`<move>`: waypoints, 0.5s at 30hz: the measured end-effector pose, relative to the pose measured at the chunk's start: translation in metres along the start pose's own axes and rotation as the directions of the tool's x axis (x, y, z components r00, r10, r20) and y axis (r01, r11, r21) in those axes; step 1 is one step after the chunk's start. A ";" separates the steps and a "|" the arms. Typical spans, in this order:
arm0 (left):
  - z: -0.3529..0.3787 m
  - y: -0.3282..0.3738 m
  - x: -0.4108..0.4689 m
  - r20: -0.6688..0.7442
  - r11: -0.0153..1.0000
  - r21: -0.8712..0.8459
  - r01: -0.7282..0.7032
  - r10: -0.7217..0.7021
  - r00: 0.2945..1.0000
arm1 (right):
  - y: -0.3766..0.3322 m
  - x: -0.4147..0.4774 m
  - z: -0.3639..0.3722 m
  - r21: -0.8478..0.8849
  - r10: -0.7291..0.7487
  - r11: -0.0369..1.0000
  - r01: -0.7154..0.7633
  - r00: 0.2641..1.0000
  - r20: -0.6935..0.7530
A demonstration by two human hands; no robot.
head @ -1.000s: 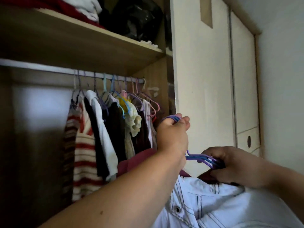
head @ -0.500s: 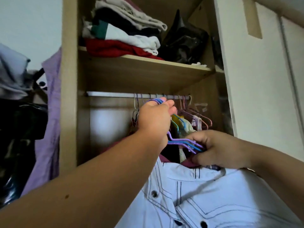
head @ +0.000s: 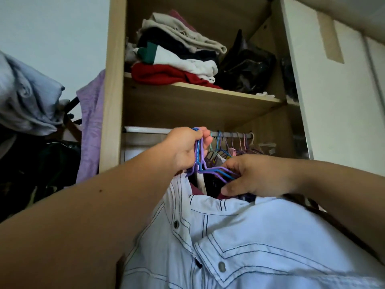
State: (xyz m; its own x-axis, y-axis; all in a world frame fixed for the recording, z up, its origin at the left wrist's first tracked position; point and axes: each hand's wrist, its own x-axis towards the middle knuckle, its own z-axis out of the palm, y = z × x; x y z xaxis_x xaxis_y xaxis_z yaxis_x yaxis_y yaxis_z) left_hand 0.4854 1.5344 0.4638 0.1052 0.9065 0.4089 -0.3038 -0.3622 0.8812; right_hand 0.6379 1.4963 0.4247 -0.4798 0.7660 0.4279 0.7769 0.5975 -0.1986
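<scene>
Folded clothes (head: 177,53) and a black bag (head: 248,69) sit on the shelf (head: 208,99).

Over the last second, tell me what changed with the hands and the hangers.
The left hand raised the hooks of the hangers from below the rail up to its height; whether they are hooked on is unclear. The right hand rose with them, still gripping their arms above the white shirt. Both grips and the folded clothes on the shelf are unchanged.

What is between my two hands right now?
In the head view, the purple and blue hangers span the gap. The left hand grips their hooks and the right hand holds their shoulder bars above the white shirt.
</scene>
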 end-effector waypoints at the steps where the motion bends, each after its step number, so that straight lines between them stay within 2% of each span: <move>1: -0.002 0.004 0.003 0.038 0.999 0.035 0.017 -0.018 0.999 | -0.003 0.000 -0.004 -0.018 0.020 1.000 -0.020 1.000 0.014; 4: -0.001 0.015 0.015 0.124 0.993 0.116 0.012 -0.026 0.992 | -0.010 0.004 -0.013 -0.007 0.051 0.999 -0.051 0.999 0.018; 6: 0.000 0.022 0.024 0.150 0.990 0.141 -0.020 -0.002 0.989 | -0.013 0.010 -0.015 0.010 0.070 0.998 -0.070 0.996 -0.050; 10: 0.001 0.036 0.048 0.106 0.968 0.220 -0.117 0.096 0.990 | -0.016 0.035 -0.013 0.081 0.108 0.993 -0.090 0.962 -0.252; 15: -0.011 0.050 0.075 0.077 0.894 0.410 -0.178 0.160 0.984 | -0.010 0.077 0.000 0.278 0.145 0.959 -0.052 0.934 -0.326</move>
State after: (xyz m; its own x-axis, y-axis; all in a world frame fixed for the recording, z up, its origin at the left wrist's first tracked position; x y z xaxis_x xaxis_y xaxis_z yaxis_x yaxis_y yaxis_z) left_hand 0.4678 1.5871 0.5360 0.1274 0.8173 0.5620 0.0981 -0.5742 0.8128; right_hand 0.5936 1.5496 0.4599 -0.2029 0.7248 0.6584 0.6569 0.5994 -0.4574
